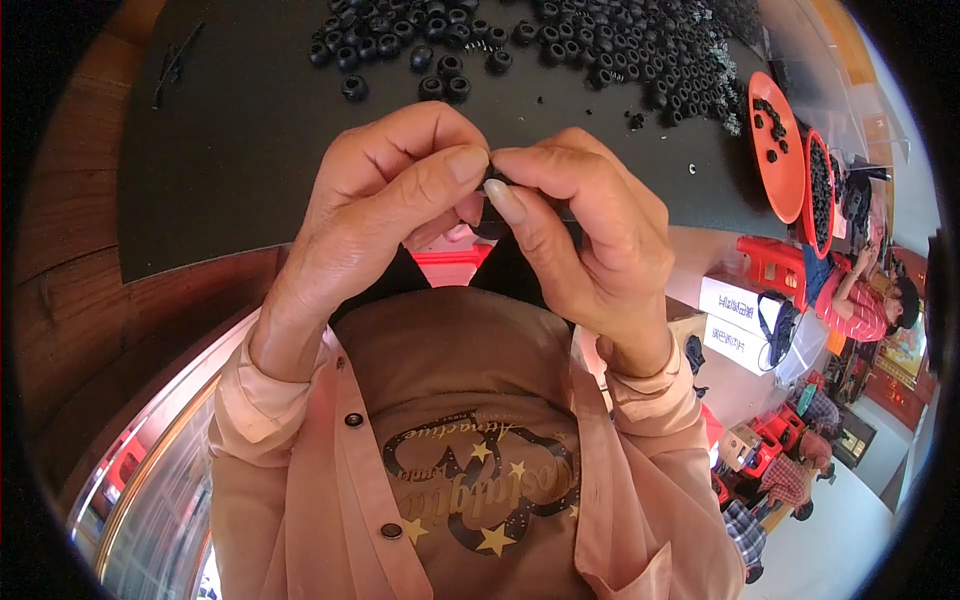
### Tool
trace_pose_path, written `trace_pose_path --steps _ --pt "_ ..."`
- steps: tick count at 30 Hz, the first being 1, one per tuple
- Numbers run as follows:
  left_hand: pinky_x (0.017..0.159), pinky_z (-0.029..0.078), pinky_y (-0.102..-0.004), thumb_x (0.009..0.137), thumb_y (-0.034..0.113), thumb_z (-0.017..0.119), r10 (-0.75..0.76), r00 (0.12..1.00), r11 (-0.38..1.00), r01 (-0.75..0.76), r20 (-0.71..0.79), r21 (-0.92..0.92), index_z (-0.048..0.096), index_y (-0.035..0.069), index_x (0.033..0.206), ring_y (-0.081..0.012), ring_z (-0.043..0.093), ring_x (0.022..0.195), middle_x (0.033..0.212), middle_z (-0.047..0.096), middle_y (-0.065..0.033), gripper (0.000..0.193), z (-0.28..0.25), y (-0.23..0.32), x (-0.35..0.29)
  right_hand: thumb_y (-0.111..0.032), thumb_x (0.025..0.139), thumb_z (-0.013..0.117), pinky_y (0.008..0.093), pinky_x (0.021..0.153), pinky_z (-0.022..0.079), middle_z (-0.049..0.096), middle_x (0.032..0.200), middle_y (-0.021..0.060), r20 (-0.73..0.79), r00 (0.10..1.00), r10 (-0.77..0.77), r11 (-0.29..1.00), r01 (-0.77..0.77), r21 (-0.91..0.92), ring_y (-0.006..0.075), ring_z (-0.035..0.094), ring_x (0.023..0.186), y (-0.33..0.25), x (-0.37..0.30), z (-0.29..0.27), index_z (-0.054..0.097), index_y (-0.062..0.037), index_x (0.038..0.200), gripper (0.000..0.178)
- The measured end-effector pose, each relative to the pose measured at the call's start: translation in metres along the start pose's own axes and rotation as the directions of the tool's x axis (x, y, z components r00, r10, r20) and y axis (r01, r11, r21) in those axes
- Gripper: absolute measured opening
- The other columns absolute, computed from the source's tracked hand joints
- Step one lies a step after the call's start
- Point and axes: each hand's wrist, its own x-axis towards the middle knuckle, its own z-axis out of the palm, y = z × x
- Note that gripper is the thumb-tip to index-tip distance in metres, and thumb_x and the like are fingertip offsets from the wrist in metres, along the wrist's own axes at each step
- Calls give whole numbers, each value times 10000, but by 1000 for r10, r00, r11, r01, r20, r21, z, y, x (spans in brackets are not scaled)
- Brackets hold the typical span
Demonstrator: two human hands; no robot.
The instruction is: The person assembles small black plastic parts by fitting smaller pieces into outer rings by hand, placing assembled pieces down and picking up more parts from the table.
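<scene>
Close above the near edge of the dark table, both of my hands meet fingertip to fingertip. A small black piece (492, 176) sits between them, mostly covered by the fingers, so its full shape cannot be made out. My left hand (395, 190) is closed, its thumb and forefinger pinching the piece from the left. From the other side my right hand (600, 215) pinches it between thumb and forefinger. Beyond the hands lies a spread of black round hollow pieces (450, 66), like beads with a hole. Small metal springs (725, 75) lie among them at the right.
The black tabletop (230, 150) runs across the front. At its right edge sit an orange plate (778, 190) with a few black pieces and a red basket (828, 235) full of them. Thin dark sticks (172, 65) lie far left. Other people (855, 300) sit at the right.
</scene>
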Motion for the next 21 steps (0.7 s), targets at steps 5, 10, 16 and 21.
trace_pose_path --steps 5,10,16,21 --pt "506 318 -152 940 179 524 11 1000 1000 -11 0 10 570 25 910 -2 421 590 716 550 20 164 -1 -1 0 44 755 651 331 476 432 530 678 112 8 1000 -2 1000 2 0 258 555 554 -1 0 -1 571 -5 916 187" --pt "505 315 -155 939 184 528 -3 1000 1000 3 -22 12 574 26 909 -2 416 584 713 549 22 168 0 -1 0 69 777 645 243 532 422 588 741 110 49 998 41 999 -41 5 161 540 612 -4 0 -3 594 61 932 164" --pt "500 308 -157 937 188 530 9 1000 1000 -8 -26 16 574 24 907 0 398 572 704 545 16 172 1 -1 0 55 750 645 326 481 426 521 673 110 1 1000 -24 1000 24 6 253 540 547 3 -1 1 570 -1 922 195" --pt "485 293 -155 931 197 538 13 998 1000 -11 -61 28 574 19 915 1 383 556 704 543 14 182 2 -4 1 62 743 646 330 478 420 526 681 113 -24 1000 -14 1000 15 16 254 537 547 4 -4 0 573 -3 915 199"
